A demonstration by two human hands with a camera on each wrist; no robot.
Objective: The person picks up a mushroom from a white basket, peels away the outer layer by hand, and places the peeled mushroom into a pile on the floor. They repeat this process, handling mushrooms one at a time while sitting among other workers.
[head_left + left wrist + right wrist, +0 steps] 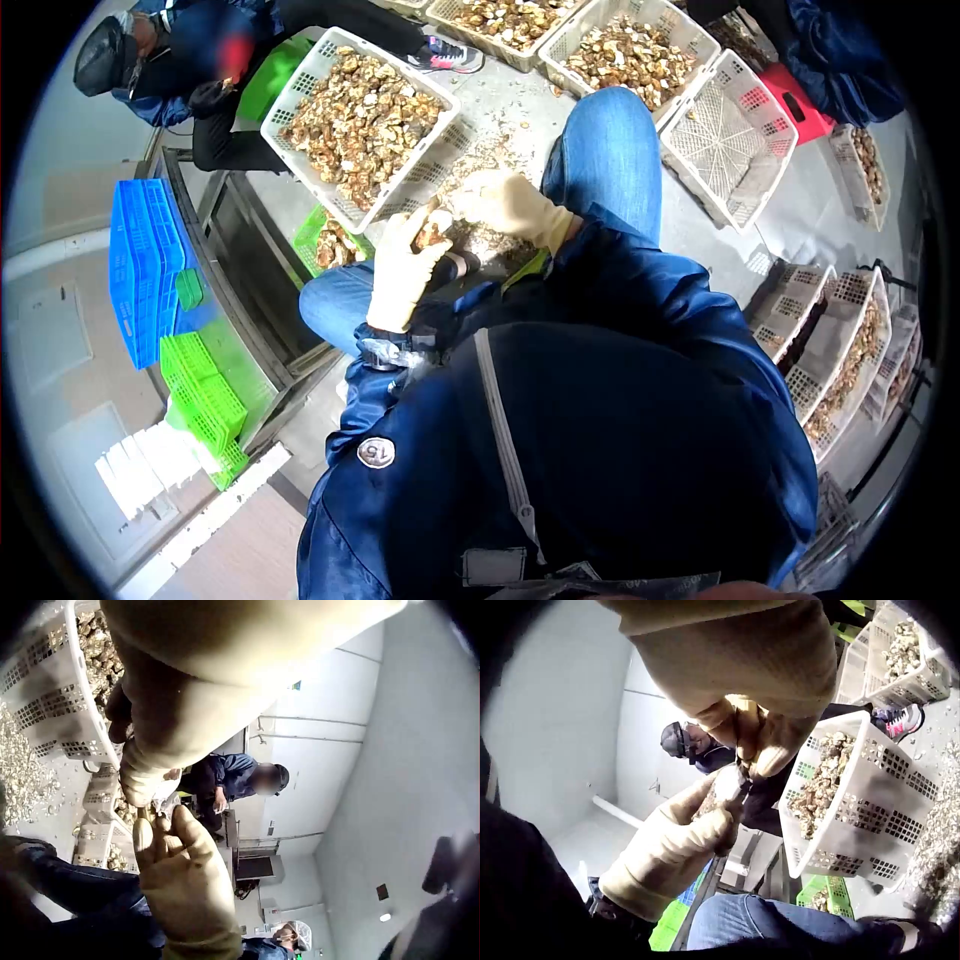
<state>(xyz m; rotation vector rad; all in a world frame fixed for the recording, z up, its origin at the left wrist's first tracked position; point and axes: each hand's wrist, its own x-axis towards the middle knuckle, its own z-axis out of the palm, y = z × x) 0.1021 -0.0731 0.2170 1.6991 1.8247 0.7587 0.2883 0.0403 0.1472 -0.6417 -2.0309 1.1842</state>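
Observation:
In the head view, the gloved left hand holds a pale and brown mushroom-like piece between fingers and thumb. Close beside it is the gloved right hand, fingers curled. The right wrist view shows the left hand pinching the piece, whose white face is turned up. Just above, the right hand grips something thin and dark, mostly hidden by its fingers, that meets the piece's edge. In the left wrist view the left hand covers most of the piece, near the right hand's fingertips.
A white basket full of brown and cream pieces stands beyond the hands. A low green basket is beside the left knee. Bits litter the floor. An empty white basket stands at right; another person sits at upper left.

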